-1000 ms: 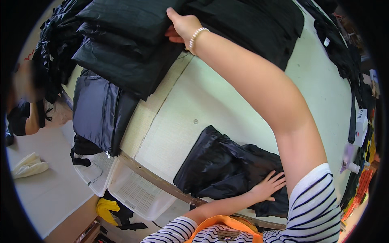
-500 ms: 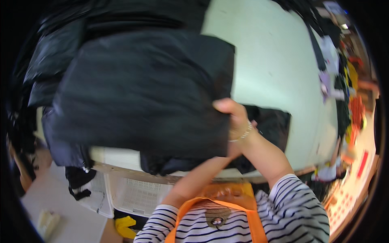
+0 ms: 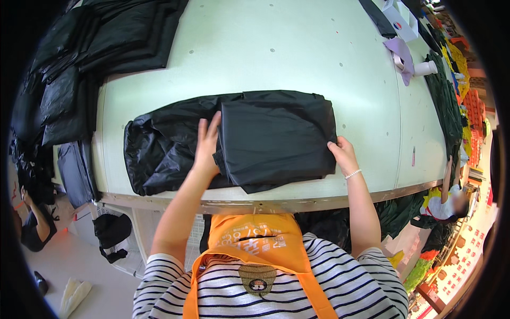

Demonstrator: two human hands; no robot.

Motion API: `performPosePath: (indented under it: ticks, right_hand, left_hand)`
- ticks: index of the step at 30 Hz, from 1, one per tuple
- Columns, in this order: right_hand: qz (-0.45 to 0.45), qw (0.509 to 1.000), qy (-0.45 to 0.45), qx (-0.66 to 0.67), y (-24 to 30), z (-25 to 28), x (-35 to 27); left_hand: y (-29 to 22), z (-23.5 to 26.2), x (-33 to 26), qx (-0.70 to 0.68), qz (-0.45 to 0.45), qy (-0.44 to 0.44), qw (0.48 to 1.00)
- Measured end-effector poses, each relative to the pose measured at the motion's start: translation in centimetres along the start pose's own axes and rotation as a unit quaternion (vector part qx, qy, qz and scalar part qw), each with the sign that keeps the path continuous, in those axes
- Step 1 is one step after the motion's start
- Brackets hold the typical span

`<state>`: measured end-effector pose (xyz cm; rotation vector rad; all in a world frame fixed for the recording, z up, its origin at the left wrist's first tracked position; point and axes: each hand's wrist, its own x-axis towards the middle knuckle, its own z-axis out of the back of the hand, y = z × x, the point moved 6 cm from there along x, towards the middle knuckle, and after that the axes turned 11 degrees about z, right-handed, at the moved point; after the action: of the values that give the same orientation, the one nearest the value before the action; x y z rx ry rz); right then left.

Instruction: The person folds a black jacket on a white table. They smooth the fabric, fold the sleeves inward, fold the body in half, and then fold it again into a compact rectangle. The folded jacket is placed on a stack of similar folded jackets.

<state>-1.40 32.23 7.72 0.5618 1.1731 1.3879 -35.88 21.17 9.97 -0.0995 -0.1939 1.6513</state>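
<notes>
A folded black garment point(image 3: 276, 139) lies on top of a crumpled black garment point(image 3: 164, 146) near the front edge of a pale green table point(image 3: 297, 53). My left hand point(image 3: 206, 143) rests flat on the crumpled cloth, its fingers against the left edge of the folded piece. At the folded piece's lower right corner, my right hand point(image 3: 343, 155), with a bead bracelet on the wrist, touches the cloth with bent fingers.
A stack of black garments point(image 3: 127, 34) fills the table's far left, more hang off the left side point(image 3: 58, 106). Small white items point(image 3: 411, 64) and dark cloth lie at the far right. A person point(image 3: 446, 199) sits lower right, another point(image 3: 34, 228) lower left.
My right hand reached to the far stack, carried a folded black piece toward me, and it now lies on the crumpled garment. Both hands are down on the cloth.
</notes>
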Motion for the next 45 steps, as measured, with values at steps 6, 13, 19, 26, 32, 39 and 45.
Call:
performPosePath:
  ticks: [6, 13, 19, 26, 32, 39, 45]
  right_hand:
    - [0.267, 0.886, -0.110, -0.363, 3.9, 0.4, -1.6]
    - [0.448, 0.772, 0.085, -0.442, 8.5, -8.5, -1.3]
    - [0.431, 0.763, 0.119, -0.467, 6.5, -10.2, -0.6]
    - [0.527, 0.721, 0.217, -0.394, 10.3, -11.1, -2.0]
    - [0.532, 0.698, 0.223, -0.425, 8.4, -12.9, -1.7]
    - [0.517, 0.710, 0.209, -0.430, 7.7, -12.8, -1.5]
    - [0.432, 0.829, 0.253, -0.248, 5.7, -11.9, -0.5]
  left_hand:
    - [10.4, 4.5, -1.9, 0.073, 0.238, -0.170, 0.954]
    - [15.9, -1.5, -2.5, 0.006, 0.341, -0.033, 0.940]
    - [19.1, 3.3, -5.3, -0.232, 0.368, -0.247, 0.866]
    - [13.0, 0.4, -23.9, -0.338, 0.672, -0.399, 0.524]
    - [22.3, -6.0, -24.1, -0.723, 0.580, -0.311, 0.211]
    - [13.3, 9.6, -12.8, -0.878, 0.214, -0.299, 0.306]
    - [-13.2, 10.7, -5.2, -0.537, 0.022, -0.216, 0.815]
